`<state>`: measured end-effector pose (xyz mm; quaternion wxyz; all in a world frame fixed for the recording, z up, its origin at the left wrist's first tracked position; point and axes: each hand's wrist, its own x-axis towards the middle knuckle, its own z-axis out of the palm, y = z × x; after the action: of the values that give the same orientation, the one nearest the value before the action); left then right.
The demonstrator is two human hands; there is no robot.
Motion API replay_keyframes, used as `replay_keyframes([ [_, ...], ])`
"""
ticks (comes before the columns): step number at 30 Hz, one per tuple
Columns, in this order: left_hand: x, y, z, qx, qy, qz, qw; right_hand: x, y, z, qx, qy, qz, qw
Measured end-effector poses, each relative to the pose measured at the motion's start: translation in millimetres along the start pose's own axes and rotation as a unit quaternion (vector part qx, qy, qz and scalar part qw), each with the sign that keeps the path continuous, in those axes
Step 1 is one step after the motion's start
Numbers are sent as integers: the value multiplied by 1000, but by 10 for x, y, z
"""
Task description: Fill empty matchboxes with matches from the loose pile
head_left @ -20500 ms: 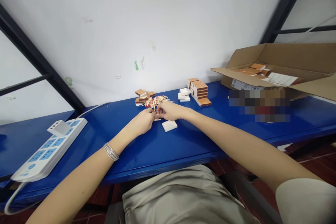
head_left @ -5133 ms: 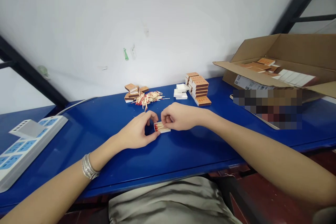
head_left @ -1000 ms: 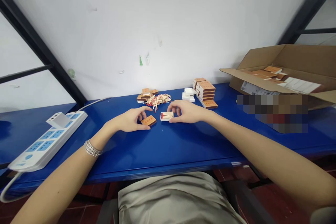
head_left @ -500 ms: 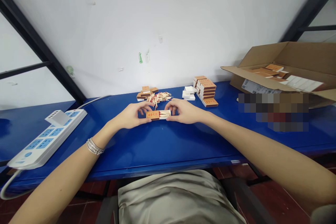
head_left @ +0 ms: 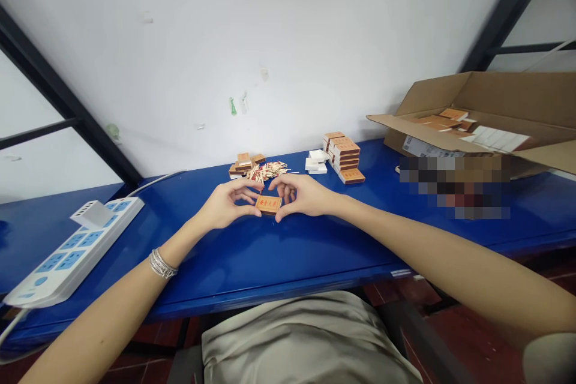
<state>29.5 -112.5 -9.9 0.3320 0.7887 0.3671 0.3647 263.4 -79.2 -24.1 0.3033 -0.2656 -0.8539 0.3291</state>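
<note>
An orange-brown matchbox [head_left: 269, 204] with red lettering is held low over the blue table, its tray fully inside the sleeve. My left hand [head_left: 228, 203] grips its left end between thumb and fingers. At the right end, my right hand [head_left: 302, 195] pinches the same box, its fingers curled behind. Just beyond the hands lies a heap of loose matches [head_left: 269, 171] with red heads. Several matchboxes [head_left: 243, 159] sit at the heap's left edge.
Stacked matchboxes [head_left: 344, 153] stand near the wall, beside white matchbox trays [head_left: 317, 162]. An open cardboard box [head_left: 495, 93] at the right holds more matchboxes and trays. A white power strip [head_left: 76, 249] with a plugged-in adapter lies at the left of the blue table [head_left: 279, 258].
The matchbox tray, half out and showing matches before, has been slid into its sleeve. My right hand has moved left, closer to my left hand. The camera view has shifted slightly.
</note>
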Motion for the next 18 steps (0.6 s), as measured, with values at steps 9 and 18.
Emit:
replay_keyframes([
  [9,0,-18,14,-78,-29,-49,995,-24,-37,49,23,-30,5,999],
  [18,20,-25,58,69,-4,-9,998,-67,-94,-661,-200,-83,44,975],
])
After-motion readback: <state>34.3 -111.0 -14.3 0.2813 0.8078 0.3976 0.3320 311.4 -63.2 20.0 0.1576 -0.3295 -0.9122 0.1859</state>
